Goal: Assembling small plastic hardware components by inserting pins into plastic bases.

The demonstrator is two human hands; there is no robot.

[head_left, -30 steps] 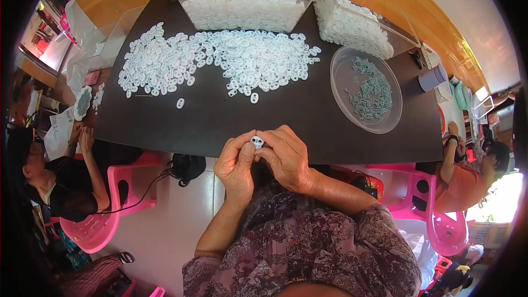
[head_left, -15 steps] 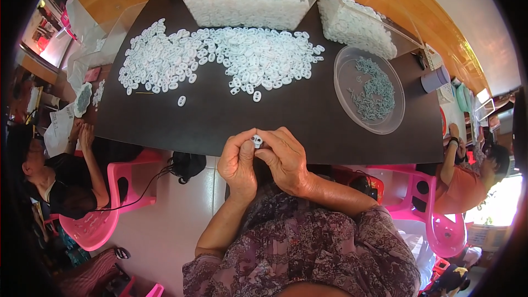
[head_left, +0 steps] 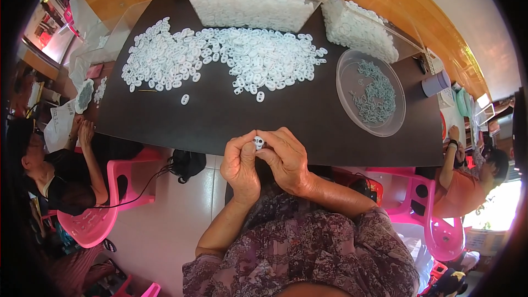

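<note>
Between my fingertips, just off the table's near edge, sits a small white oval plastic piece with dark holes [head_left: 258, 142]. My left hand [head_left: 241, 162] pinches it from the left, thumb and forefinger pressed together. From the other side my right hand [head_left: 285, 159] closes its thumb and fingers on the same piece. Whether anything else is in the fingers is hidden. Farther out lies a wide heap of similar white two-holed pieces [head_left: 269, 58], with one loose piece [head_left: 260, 97] in front of it and another [head_left: 185, 99] to the left.
Two clear bins of white pieces, one [head_left: 250, 8] at the back and another [head_left: 360, 30] at the back right. A round clear tray [head_left: 352, 118] holds small grey-green screws [head_left: 375, 96]. A purple cup [head_left: 435, 83] stands right. People sit on both sides, near pink chairs [head_left: 96, 223].
My hands stay nearly in place, still closed on the white piece. The view has shifted slightly, so the table's contents appear a little farther right.
</note>
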